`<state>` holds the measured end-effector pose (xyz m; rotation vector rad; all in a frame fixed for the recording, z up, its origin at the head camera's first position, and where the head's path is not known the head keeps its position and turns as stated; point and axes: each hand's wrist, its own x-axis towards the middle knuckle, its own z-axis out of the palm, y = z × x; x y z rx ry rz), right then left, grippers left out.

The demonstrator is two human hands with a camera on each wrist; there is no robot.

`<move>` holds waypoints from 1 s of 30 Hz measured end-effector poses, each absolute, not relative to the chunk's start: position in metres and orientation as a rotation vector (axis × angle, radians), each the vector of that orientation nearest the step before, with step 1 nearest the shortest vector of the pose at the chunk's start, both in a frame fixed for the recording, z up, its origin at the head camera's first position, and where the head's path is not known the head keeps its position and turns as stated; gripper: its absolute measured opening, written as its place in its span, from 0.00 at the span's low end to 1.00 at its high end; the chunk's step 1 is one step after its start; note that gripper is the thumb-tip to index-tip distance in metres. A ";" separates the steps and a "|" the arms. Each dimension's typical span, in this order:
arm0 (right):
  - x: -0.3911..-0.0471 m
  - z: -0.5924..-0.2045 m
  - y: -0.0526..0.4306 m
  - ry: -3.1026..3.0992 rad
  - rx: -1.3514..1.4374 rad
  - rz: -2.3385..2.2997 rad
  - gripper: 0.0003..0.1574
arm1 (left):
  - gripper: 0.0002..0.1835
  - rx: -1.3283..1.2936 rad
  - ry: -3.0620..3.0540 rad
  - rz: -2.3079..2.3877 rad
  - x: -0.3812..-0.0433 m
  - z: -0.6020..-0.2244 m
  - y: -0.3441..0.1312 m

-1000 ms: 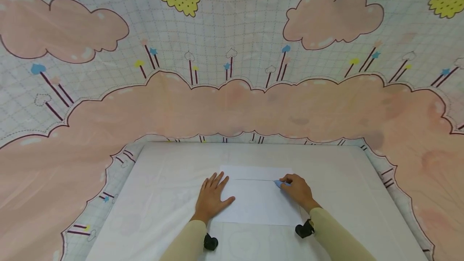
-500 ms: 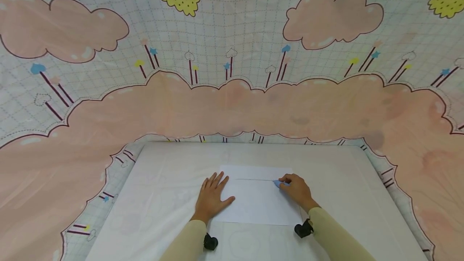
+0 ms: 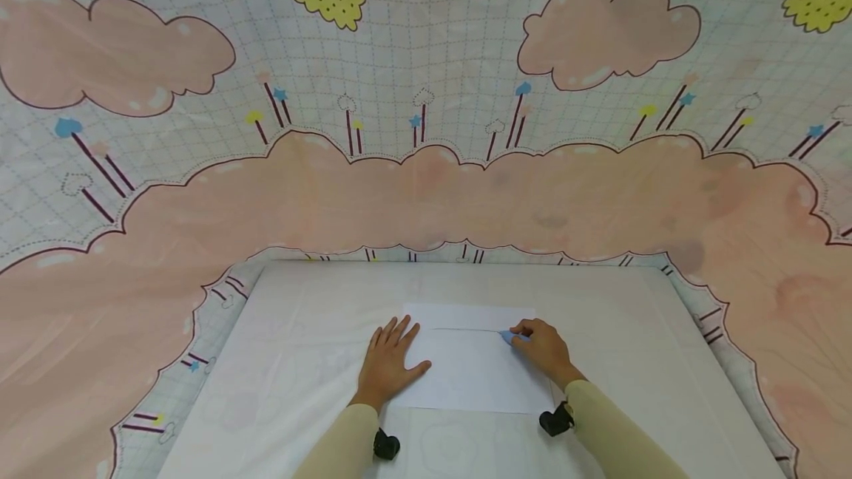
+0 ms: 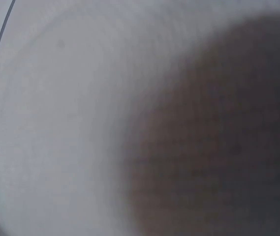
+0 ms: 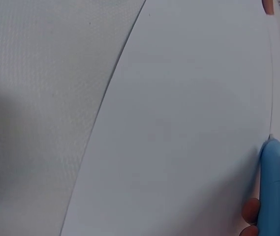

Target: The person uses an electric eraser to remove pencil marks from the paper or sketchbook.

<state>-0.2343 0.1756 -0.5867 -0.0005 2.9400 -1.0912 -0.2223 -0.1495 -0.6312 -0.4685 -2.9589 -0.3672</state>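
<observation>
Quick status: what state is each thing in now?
White paper: flat on the table
Thin line: partway across the paper; drawn or cut, unclear
Blue tool: tip at the line's right end
Left grip: fingers spread over the paper's left edge
Right grip: holding the blue tool

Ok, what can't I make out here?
Blue tool: back end cut off by the bottom edge, right wrist view.
Its tip: too small to tell blade from nib, right wrist view.
Line on the paper: too thin to tell cut from ink, head view.
Paper's left edge: partly hidden by the left hand, head view.
Dark shape: too blurred to identify, left wrist view.
</observation>
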 end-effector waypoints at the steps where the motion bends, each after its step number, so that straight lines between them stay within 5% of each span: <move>1: -0.234 -0.587 0.176 2.942 0.005 -1.088 0.09 | 0.44 -0.473 -2.957 -0.369 -0.222 -0.631 -0.150; 30: -0.237 -0.590 0.174 2.922 0.018 -1.120 0.09 | 0.43 -0.467 -2.974 -0.371 -0.221 -0.628 -0.148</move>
